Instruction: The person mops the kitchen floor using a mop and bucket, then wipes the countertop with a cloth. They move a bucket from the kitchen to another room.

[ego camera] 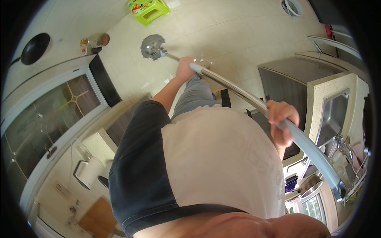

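A spin mop spans the view, its round grey mop head (152,47) resting on the tiled floor ahead of me. My left hand (185,70) grips the lower part of the pole, just below a pale grey collar. Farther up, my right hand (282,123) is wrapped around the metal mop pole (235,88) where it meets the light-blue handle grip (312,151). That grip slants past my right side towards the lower right. My right fingers are slightly blurred. Below the pole, my torso and one grey trouser leg show.
A green plastic stool (150,12) stands beyond the mop head. To the right is a counter (312,89) with a steel sink (333,111). A white bucket (292,7) sits at the far right. Leftward are a glass-paned door (53,113), a frying pan (35,49) and a kettle (89,172).
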Motion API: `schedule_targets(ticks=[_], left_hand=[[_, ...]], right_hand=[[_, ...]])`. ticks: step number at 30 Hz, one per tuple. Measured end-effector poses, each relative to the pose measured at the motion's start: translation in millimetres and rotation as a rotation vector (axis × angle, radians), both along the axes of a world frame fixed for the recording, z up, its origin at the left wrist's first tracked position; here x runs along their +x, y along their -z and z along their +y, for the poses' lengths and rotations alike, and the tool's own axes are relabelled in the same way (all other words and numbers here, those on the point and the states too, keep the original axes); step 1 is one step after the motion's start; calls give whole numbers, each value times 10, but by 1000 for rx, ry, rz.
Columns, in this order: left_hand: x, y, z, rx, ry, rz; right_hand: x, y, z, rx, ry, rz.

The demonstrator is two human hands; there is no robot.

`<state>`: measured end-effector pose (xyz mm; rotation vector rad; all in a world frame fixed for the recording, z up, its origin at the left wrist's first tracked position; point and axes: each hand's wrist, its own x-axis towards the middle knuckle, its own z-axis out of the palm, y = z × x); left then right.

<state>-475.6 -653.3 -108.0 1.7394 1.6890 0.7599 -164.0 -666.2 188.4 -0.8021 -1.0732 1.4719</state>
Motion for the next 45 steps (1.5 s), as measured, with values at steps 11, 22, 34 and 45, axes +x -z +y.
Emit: schedule_targets(ticks=[11, 22, 34, 45], left_hand=[[830, -286, -670, -198, 26, -114], [1446, -1182, -176, -93, 466, -526], [-978, -467, -834, 86, -201, -261], [-2223, -735, -1580, 160, -929, 70]], right_hand=[[719, -510, -95, 122, -60, -65], [1104, -2172, -178, 628, 35, 252], [-1096, -1058, 605, 181, -22, 97], [-3083, -163, 158, 3, -734, -246]])
